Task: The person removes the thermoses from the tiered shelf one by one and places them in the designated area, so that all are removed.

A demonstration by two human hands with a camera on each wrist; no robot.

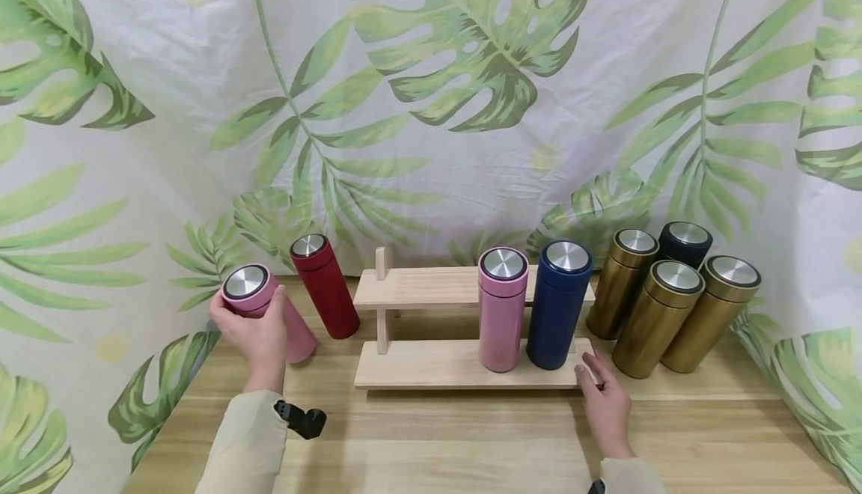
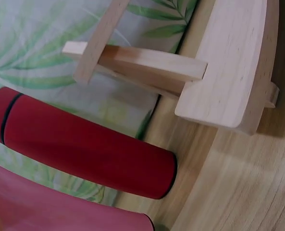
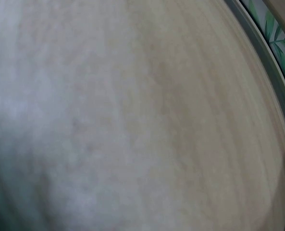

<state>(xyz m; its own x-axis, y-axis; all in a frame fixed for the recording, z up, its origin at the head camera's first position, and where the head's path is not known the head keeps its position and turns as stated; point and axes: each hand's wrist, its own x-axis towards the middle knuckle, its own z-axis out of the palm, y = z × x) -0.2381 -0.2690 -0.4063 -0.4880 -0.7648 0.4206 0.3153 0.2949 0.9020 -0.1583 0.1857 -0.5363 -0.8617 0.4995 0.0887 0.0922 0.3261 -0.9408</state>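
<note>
Head view: the left-hand pink flask [image 1: 301,333] is grasped around its lid by the left hand [image 1: 256,337], beside the red flask [image 1: 326,288]. The right hand [image 1: 606,404], fingers loosely extended, is rested at the lower-shelf end of the two-tier wooden rack [image 1: 424,367]. 
Left wrist: red flask seen between pink flask and rack. 
Right wrist: blurred wood-grained surface [image 3: 180,120] recorded.
</note>
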